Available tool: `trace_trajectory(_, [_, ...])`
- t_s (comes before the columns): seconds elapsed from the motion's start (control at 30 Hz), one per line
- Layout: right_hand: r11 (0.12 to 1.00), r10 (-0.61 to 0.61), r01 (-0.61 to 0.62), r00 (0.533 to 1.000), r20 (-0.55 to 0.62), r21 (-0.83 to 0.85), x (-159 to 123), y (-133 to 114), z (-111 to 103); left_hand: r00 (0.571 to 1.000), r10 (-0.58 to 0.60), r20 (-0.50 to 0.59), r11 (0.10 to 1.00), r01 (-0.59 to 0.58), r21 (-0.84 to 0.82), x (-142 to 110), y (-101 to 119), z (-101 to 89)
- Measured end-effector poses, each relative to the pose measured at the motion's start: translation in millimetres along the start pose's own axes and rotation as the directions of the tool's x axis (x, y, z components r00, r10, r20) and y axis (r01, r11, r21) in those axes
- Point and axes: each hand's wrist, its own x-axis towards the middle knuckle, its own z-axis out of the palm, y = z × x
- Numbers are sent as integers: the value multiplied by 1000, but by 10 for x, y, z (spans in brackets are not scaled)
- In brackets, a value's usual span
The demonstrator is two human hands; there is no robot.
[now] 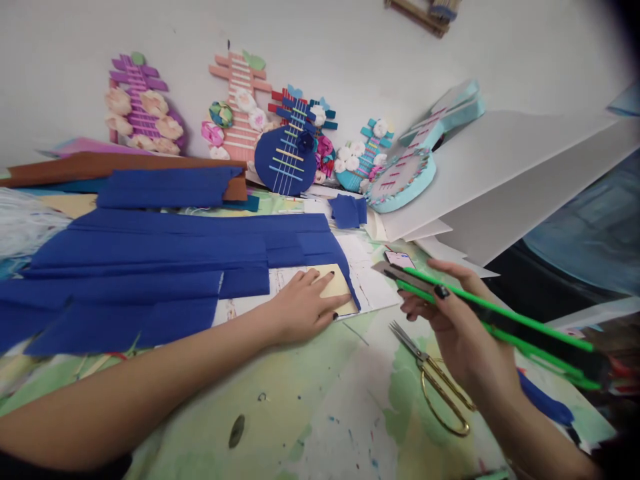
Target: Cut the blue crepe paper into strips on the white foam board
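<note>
My right hand (470,333) grips a green and black utility knife (505,317), its blade out and pointing left, held above the table. My left hand (310,305) lies with fingers spread on a small cream-coloured card (336,288), pressing it down. The card rests over blue crepe-like material (200,243) and a white board (375,293). Under the knife, gold-handled scissors (437,387) lie on the table with blades pointing up and left, touched by neither hand.
Handmade lute-shaped crafts, one of them dark blue (285,160), lean along the wall. White boards (500,180) jut in from the right. A phone (399,259) lies behind the knife. Brown sheets (125,167) and white strands (30,223) are at the left. The tablecloth (280,413) is green-patterned.
</note>
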Motion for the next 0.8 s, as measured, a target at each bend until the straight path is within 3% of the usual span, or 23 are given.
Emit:
trace_trajectory(0.17, [964,137,-160,983,119,214,525,-49,111,1000,-15,11,999,16,-28,-3,-2,5])
trace_trajectory(0.33, [828,285,-360,930,231,430,910,478,521,1000,-27,4,998,28,-55,-19,6,27])
trace_trajectory(0.47, [682,394,-520,854,340,514,1025,864,749,999,-44,6,997,44,-62,-27,21,33])
trace_trajectory(0.57, [621,403,-550,835,375,558,1054,1010,767,999,-51,15,996,52,-76,-29,28,26])
trace_trajectory(0.8, [658,366,-560,822,436,503,1058,1141,772,999,-36,-10,996,36,-78,-27,36,9])
